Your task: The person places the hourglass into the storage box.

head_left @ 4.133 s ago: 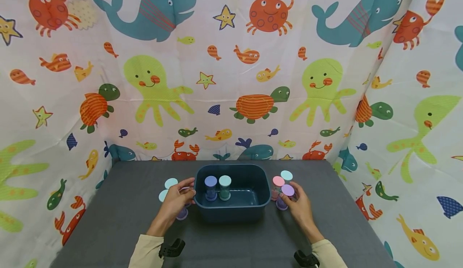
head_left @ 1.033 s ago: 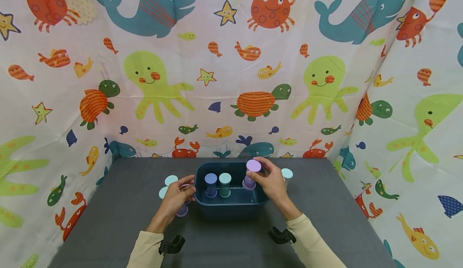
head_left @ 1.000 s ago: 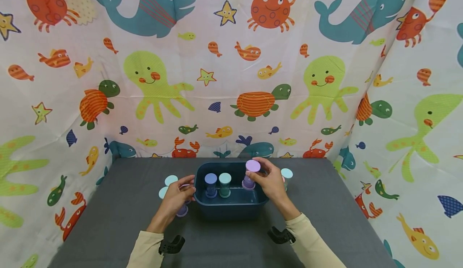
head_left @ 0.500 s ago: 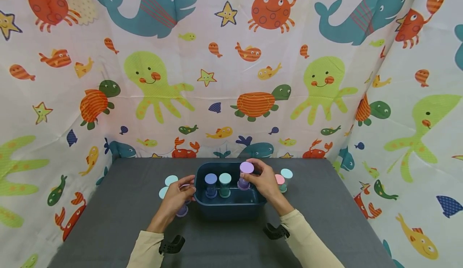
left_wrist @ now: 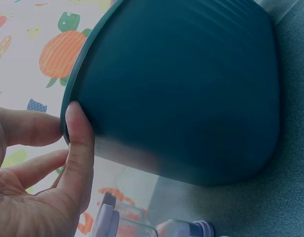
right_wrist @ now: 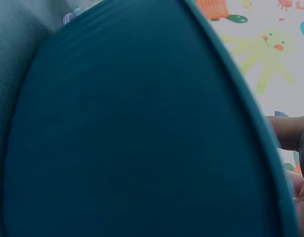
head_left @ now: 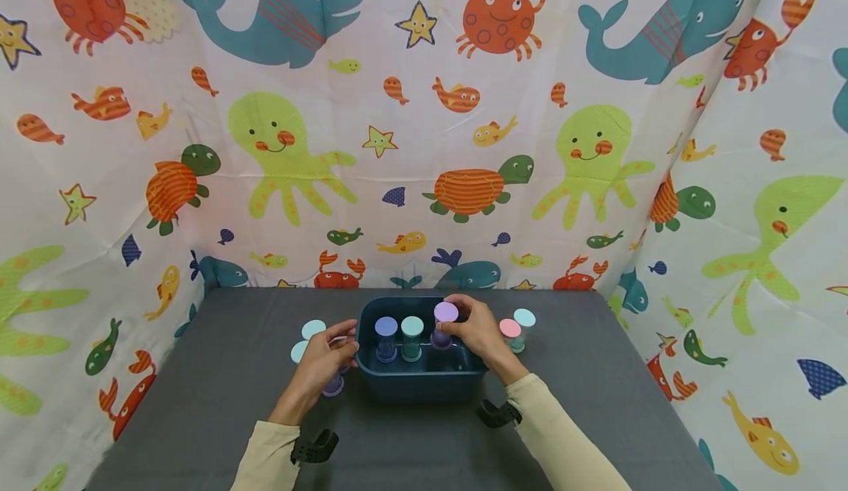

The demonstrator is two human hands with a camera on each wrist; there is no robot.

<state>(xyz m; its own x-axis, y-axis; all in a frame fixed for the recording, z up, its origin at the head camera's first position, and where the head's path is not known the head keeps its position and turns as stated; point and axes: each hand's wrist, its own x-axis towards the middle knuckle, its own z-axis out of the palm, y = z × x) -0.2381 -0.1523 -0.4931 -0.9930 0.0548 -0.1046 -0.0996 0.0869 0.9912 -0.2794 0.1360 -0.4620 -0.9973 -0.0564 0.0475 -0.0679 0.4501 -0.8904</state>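
A dark teal bin [head_left: 424,389] stands on the grey table. My left hand [head_left: 321,366] holds its left rim; in the left wrist view the fingers of that hand [left_wrist: 48,182] pinch the bin's edge [left_wrist: 73,94]. My right hand [head_left: 478,329] grips a purple sand timer [head_left: 446,313] upright inside the bin, right of centre. Whether its base touches the floor I cannot tell. To its left in the bin stand a mint-green sand timer [head_left: 412,327] and a blue one [head_left: 386,327]. The bin wall [right_wrist: 132,123] hides the timer in the right wrist view.
Right of the bin stand a pink-topped sand timer [head_left: 510,329] and a pale mint one [head_left: 525,319]. Several more timers, including a mint-topped one [head_left: 313,330], stand left of the bin, partly behind the left hand. A sea-animal curtain [head_left: 411,204] borders the table.
My right hand has carried the purple sand timer from right of the bin over its rim, then leftward and lower inside. My left hand has stayed at the left rim.
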